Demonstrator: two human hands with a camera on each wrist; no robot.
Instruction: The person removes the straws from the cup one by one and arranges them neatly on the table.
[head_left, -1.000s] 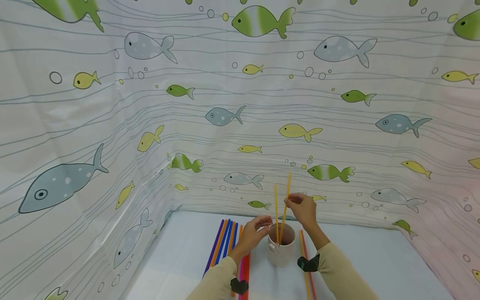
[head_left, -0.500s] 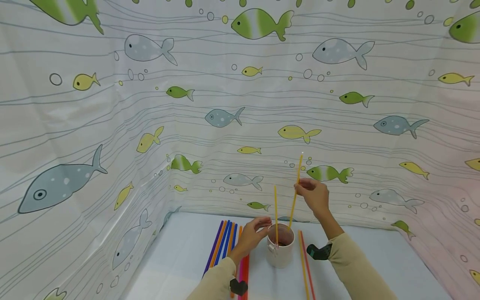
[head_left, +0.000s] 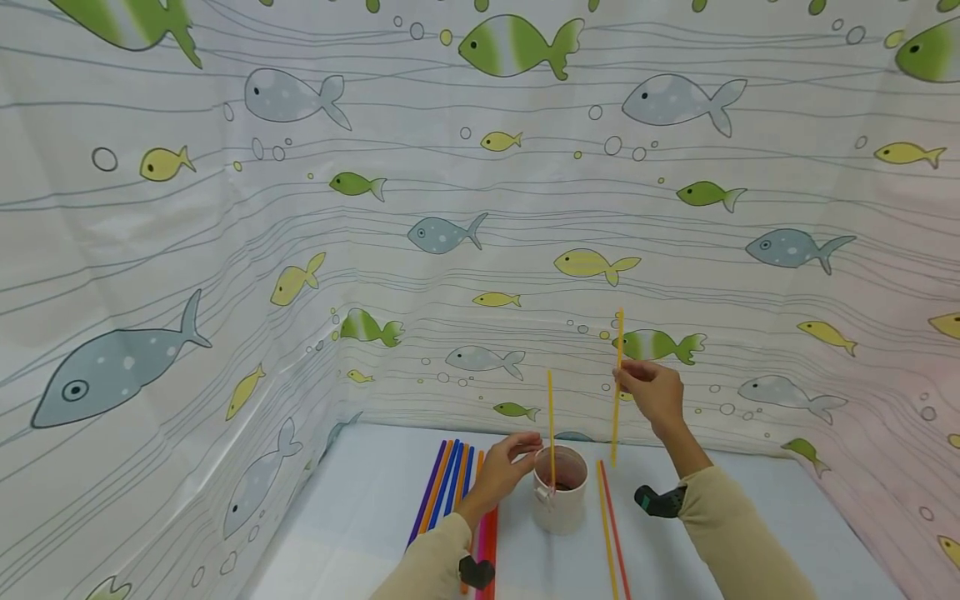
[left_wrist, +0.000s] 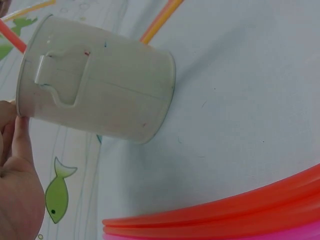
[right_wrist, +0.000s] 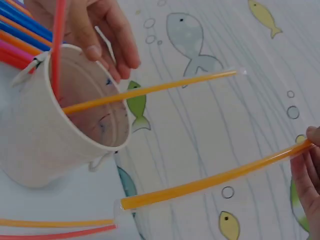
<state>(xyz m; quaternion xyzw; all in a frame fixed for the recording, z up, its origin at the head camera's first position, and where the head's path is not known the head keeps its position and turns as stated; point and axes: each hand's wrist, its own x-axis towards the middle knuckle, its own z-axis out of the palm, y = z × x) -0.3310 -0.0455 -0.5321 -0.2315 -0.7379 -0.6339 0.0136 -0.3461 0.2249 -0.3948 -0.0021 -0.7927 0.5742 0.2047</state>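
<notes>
Upright on the table stands a small white pail (head_left: 561,508) with side lugs. A yellow-orange glow stick (right_wrist: 150,91) and a red one (right_wrist: 58,50) stick up out of it. My left hand (head_left: 498,475) is at the pail's left side, its relaxed fingers right at the rim in the left wrist view. To the right of the pail, my right hand (head_left: 654,393) pinches another yellow-orange glow stick (right_wrist: 215,180) partway up between thumb and fingers. That stick hangs nearly upright, its clear lower end outside the pail.
Left of the pail lies a row of purple, orange, blue, pink and red sticks (head_left: 450,475), partly beneath the left forearm. A yellow-orange stick (head_left: 607,525) and a red stick (head_left: 617,533) lie to its right. Fish-patterned sheeting (head_left: 420,283) encloses the white table (head_left: 337,517).
My right hand has lifted the yellow-orange glow stick out of the pail and carried it right, bringing it nearly upright. My left hand has stayed at the rim.
</notes>
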